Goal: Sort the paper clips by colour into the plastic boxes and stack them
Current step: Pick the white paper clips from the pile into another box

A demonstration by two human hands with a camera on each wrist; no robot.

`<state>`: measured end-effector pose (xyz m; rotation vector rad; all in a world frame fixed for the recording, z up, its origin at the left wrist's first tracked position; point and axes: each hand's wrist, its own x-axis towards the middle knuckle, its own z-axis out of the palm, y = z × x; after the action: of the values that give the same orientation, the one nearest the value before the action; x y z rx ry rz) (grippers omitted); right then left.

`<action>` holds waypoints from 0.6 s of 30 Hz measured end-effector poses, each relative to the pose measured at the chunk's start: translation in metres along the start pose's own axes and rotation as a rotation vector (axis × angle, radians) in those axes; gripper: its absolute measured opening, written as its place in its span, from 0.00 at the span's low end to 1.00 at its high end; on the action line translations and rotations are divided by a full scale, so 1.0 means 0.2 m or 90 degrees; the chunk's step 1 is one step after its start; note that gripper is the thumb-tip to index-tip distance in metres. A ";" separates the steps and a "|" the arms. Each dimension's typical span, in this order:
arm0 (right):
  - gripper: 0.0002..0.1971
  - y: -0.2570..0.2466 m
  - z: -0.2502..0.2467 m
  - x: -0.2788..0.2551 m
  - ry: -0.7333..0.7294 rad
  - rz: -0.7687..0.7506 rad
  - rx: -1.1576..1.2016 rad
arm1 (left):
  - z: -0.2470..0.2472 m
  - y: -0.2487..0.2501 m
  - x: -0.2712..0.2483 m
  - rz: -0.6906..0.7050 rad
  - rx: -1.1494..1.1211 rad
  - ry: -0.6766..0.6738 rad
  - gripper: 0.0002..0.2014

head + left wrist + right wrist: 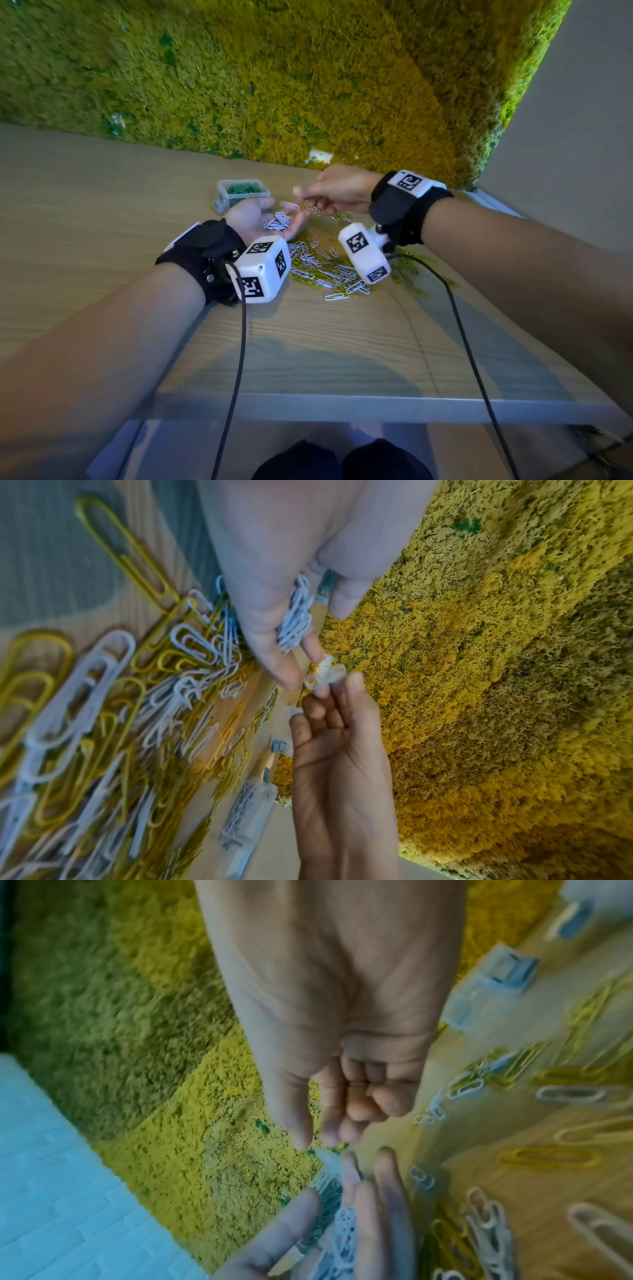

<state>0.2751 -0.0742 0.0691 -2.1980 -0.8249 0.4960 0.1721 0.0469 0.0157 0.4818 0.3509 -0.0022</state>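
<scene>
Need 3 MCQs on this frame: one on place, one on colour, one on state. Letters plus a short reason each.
1. Where does the plastic box of green clips stand?
A. behind the left hand, towards the moss wall
B. at the near table edge
C. on the person's lap

2. What colour are the clips lying in the left hand?
A. green
B. white
C. yellow

3. How is the right hand?
A. flat on the table
B. raised, its fingertips pinching something small over the left hand's fingers
C. gripping the box

Answers:
1 A: head view shows the box beyond the left hand, near the moss wall.
2 B: a white bunch lies on the upturned palm.
3 B: head and left wrist views show thumb and finger pinched together above the pile of clips; what they hold is blurred.
</scene>
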 end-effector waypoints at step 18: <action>0.09 0.02 0.05 0.03 -0.099 0.077 0.336 | 0.02 -0.01 -0.01 0.063 -0.002 0.060 0.16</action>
<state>0.2751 -0.0678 0.0587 -1.7396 -0.5586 0.8482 0.1715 0.0432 0.0194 0.4960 0.4190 0.1170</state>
